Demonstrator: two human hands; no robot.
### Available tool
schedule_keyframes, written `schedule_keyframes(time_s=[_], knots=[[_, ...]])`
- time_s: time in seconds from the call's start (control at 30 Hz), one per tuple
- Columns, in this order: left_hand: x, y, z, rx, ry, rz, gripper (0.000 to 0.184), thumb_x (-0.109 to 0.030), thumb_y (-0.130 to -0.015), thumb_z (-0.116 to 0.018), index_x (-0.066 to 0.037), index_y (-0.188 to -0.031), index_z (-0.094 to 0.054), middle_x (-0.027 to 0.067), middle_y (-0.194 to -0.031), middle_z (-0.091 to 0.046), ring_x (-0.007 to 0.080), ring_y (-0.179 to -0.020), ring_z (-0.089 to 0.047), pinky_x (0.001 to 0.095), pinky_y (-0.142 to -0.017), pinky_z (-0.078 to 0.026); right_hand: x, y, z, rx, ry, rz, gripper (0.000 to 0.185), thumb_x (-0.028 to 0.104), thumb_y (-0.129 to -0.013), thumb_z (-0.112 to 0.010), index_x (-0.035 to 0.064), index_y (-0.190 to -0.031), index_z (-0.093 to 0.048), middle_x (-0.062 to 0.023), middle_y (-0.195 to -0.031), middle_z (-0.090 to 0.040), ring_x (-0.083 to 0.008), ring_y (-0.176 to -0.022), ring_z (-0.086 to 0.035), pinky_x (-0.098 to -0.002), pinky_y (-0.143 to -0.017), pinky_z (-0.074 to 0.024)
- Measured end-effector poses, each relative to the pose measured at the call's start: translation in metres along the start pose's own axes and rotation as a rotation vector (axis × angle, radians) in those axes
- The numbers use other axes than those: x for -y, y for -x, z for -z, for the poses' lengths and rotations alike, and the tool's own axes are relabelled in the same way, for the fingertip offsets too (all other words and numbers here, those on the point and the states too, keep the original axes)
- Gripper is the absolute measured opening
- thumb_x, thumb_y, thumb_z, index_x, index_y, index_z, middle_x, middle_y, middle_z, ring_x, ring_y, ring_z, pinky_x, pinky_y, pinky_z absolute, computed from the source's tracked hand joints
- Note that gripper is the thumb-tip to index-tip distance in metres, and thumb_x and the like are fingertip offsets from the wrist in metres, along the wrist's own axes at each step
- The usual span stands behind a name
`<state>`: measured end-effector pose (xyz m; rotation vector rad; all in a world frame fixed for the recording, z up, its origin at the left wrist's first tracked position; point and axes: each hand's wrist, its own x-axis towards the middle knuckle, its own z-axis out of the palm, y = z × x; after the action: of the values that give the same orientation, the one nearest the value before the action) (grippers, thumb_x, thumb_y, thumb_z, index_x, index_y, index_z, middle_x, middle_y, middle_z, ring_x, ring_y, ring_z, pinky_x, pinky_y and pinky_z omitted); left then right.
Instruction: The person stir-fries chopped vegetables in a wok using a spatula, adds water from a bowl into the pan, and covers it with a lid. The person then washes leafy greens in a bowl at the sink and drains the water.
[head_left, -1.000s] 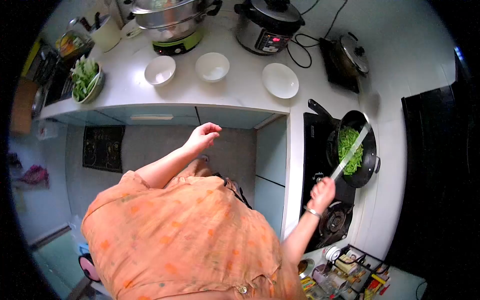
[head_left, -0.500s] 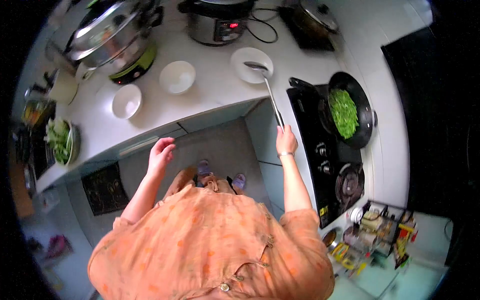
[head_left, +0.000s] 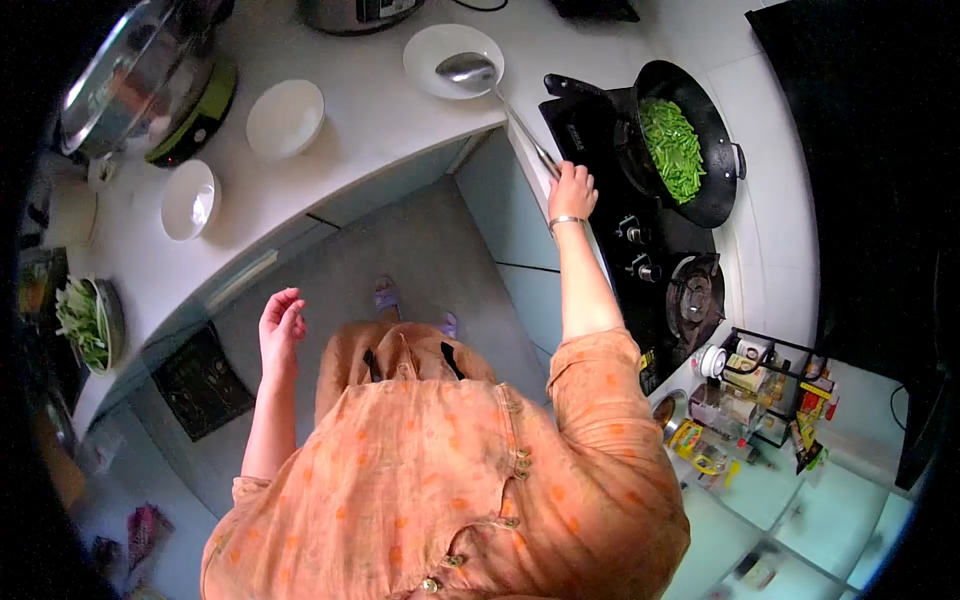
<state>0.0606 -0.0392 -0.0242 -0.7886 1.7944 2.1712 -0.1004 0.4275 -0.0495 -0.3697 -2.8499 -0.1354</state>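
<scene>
Right hand: right of centre in the upper half, fingers wrapped around the handle end of a metal ladle. Bracelet on that wrist. Ladle runs up and left from the grip; its bowl overlaps the white plate at top centre. Can't tell whether the metal touches the plate or hangs just above it.

Left hand: left of centre, in front of the grey floor in this view. Fingers loosely curled, partly open, nothing visible in the grip.

Wok sits on the black stove, upper right, handle pointing to upper left. Chopped green vegetables lie in it, mostly toward its left side. Second burner below the wok, bare; two knobs to the left of it.

White tabletop curves across the upper left. On it: larger white bowl left of the plate, smaller white bowl below and left of that, steamer at upper left, leafy greens in a bowl at the left edge. Cooker cut off by the top edge.

Lower right: wire rack among jars and packets.
</scene>
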Motion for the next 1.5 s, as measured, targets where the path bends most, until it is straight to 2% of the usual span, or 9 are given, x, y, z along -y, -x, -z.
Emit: schedule_keyframes(time_s=[0.43,0.57,0.63,0.73,0.77,0.83,1.03,1.13,1.5], knots=[[0.09,0.074,-0.017,-0.239,0.265,0.033,0.021,-0.006,-0.086,-0.052,-0.004,-0.106,-0.054,-0.0004,-0.086,-0.057,0.0018,-0.057,-0.043,0.0138,-0.048,-0.035,-0.109,0.061,0.04,0.002,-0.004,0.107,0.049,0.024,-0.069,-0.071,0.0074,-0.112,-0.053,-0.0137,-0.105,-0.052,-0.0321,-0.098,-0.05,-0.0412,-0.083,-0.0421],[0.137,0.098,-0.008,-0.329,0.348,0.043,0.022,-0.006,-0.086,-0.052,-0.004,-0.108,-0.053,0.0006,-0.088,-0.057,0.0025,-0.058,-0.043,0.0138,-0.048,-0.035,-0.157,0.056,0.049,0.05,0.234,-0.082,0.054,0.03,-0.07,-0.071,0.0035,-0.113,-0.052,-0.0208,-0.102,-0.051,-0.0353,-0.1,-0.049,-0.0418,-0.084,-0.0424],[0.15,0.116,-0.009,-0.377,0.36,0.045,0.023,-0.007,-0.086,-0.052,-0.004,-0.108,-0.053,0.0013,-0.089,-0.057,0.003,-0.058,-0.044,0.014,-0.048,-0.035,-0.186,0.039,0.039,0.336,0.253,-0.03,0.05,0.038,-0.073,-0.066,-0.0006,-0.103,-0.058,-0.0218,-0.097,-0.058,-0.0359,-0.092,-0.055,-0.0424,-0.08,-0.0451],[0.168,0.131,-0.014,-0.417,0.39,0.068,0.023,-0.007,-0.085,-0.052,-0.003,-0.108,-0.053,0.0021,-0.09,-0.057,0.0033,-0.058,-0.044,0.0141,-0.048,-0.034,-0.207,0.015,0.024,0.424,0.204,-0.096,0.046,0.04,-0.07,-0.067,-0.0022,-0.087,-0.065,-0.0209,-0.091,-0.063,-0.0349,-0.087,-0.059,-0.0416,-0.078,-0.0453],[0.173,0.135,-0.015,-0.433,0.402,0.08,0.023,-0.007,-0.085,-0.052,-0.003,-0.108,-0.053,0.0021,-0.09,-0.057,0.0033,-0.058,-0.044,0.0141,-0.048,-0.034,-0.243,-0.001,-0.005,0.474,0.12,-0.121,0.039,0.034,-0.068,-0.073,-0.0024,-0.068,-0.06,-0.016,-0.067,-0.061,-0.0209,-0.054,-0.06,-0.0309,-0.049,-0.0475],[0.181,0.143,-0.015,-0.459,0.41,0.106,0.024,-0.006,-0.085,-0.052,-0.003,-0.109,-0.053,0.0022,-0.091,-0.057,0.0035,-0.058,-0.045,0.0143,-0.048,-0.034,-0.221,-0.005,0.011,0.575,0.013,-0.286,0.035,0.03,-0.068,-0.074,0.0005,-0.062,-0.057,-0.0098,-0.061,-0.058,-0.0137,-0.044,-0.053,-0.0262,-0.039,-0.0423],[0.205,0.144,-0.009,-0.475,0.453,0.125,0.025,-0.008,-0.087,-0.05,-0.003,-0.111,-0.051,0.0033,-0.095,-0.057,0.0036,-0.06,-0.046,0.0149,-0.049,-0.035,-0.22,-0.009,0.012,0.619,0.011,-0.253,0.025,0.015,-0.067,-0.075,0.0014,-0.062,-0.056,-0.006,-0.058,-0.056,-0.0127,-0.049,-0.053,-0.0268,-0.043,-0.0439],[0.202,0.151,-0.006,-0.492,0.486,0.121,0.025,-0.007,-0.086,-0.05,-0.003,-0.11,-0.052,0.0025,-0.093,-0.057,0.0035,-0.06,-0.046,0.0146,-0.049,-0.035,-0.218,-0.005,0.017,0.545,0.222,-0.036,0.032,0.019,-0.064,-0.078,0.0007,-0.086,-0.063,-0.0099,-0.076,-0.065,-0.0196,-0.067,-0.061,-0.0313,-0.067,-0.0474],[0.213,0.144,-0.001,-0.479,0.493,0.147,0.025,-0.008,-0.086,-0.051,-0.003,-0.111,-0.052,0.0031,-0.095,-0.058,0.0036,-0.06,-0.046,0.0149,-0.049,-0.035,-0.21,0.006,0.028,0.472,0.246,0.22,0.041,0.009,-0.061,-0.077,0.0017,-0.098,-0.06,-0.0124,-0.085,-0.065,-0.0229,-0.075,-0.062,-0.0314,-0.073,-0.0484]])
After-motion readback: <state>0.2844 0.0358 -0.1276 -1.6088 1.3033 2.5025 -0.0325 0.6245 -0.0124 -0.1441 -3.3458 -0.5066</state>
